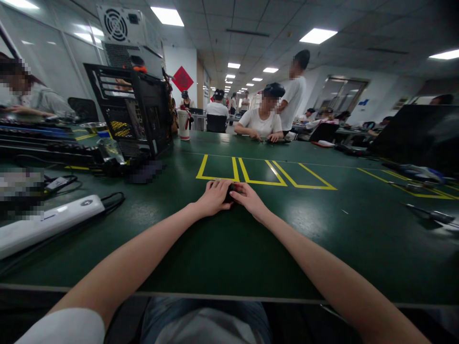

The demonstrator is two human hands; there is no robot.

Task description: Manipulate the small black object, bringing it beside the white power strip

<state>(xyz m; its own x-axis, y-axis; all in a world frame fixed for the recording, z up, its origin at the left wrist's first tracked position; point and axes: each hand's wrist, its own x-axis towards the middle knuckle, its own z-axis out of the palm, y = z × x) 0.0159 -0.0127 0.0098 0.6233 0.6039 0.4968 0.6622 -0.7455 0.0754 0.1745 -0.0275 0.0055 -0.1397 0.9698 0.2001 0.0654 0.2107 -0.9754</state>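
Observation:
Between my two hands, just in front of the yellow tape marks, is a small dark object (228,194), mostly covered by fingers, so its kind does not show. My left hand (215,195) is wrapped over its left side and top, with the back of the hand upward. From the right, my right hand (248,198) touches the object with fingers bent and the thumb toward it. Both hands rest on or close to the green tabletop (229,253).
Yellow tape outlines (258,182) lie beyond my hands. At left stand an open computer case (138,112), a white power strip (53,222) and a paper cup (184,125). Screwdriver-like tools (435,216) lie at right. A person (263,117) sits across the table.

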